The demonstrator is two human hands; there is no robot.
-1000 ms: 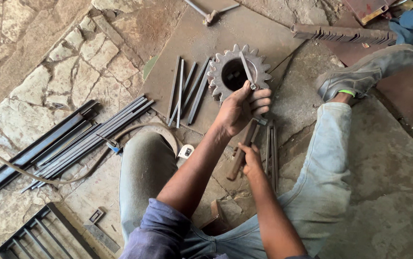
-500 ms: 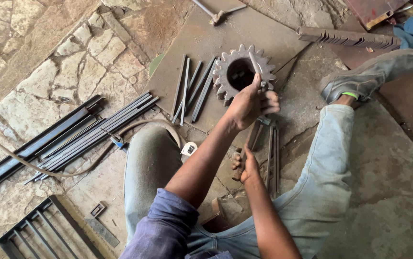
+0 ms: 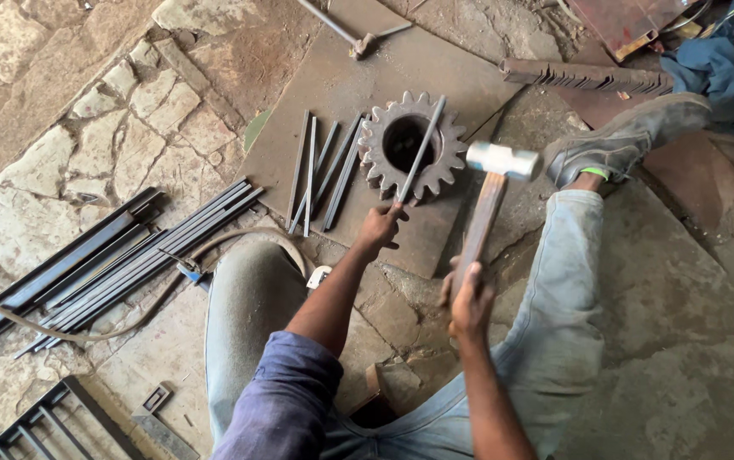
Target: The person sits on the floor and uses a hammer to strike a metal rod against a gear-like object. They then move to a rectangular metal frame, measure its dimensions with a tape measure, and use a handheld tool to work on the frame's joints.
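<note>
Item: thin dark steel rod (image 3: 421, 146), flat and straight. It lies slantwise across the top face and central bore of a large grey toothed gear wheel (image 3: 410, 153), long axis running from the near-left end up to the far-right end. The near end is pinched in the fingers of the left hand (image 3: 380, 228), which are closed round it just short of the gear's rim; the rod stretches away from that hand, over the hole.

Item: hammer with pale steel head and rusty brown handle (image 3: 486, 200). The right hand (image 3: 471, 300) grips the bottom of the handle, fingers wrapped fully round. The head is raised just to the right of the gear, near the rod's middle but apart from it. The left hand is the nearer to the rod.

Support: the gear rests on a flat rusty brown steel plate (image 3: 333, 77) on the ground.

Holders: the gear's bore holds nothing visible; only the rod bridges it.

Adjacent: loose dark steel strips (image 3: 320, 170) beside the gear on the plate; a bundle of long dark bars (image 3: 129, 255) on the stone paving to the left.
</note>
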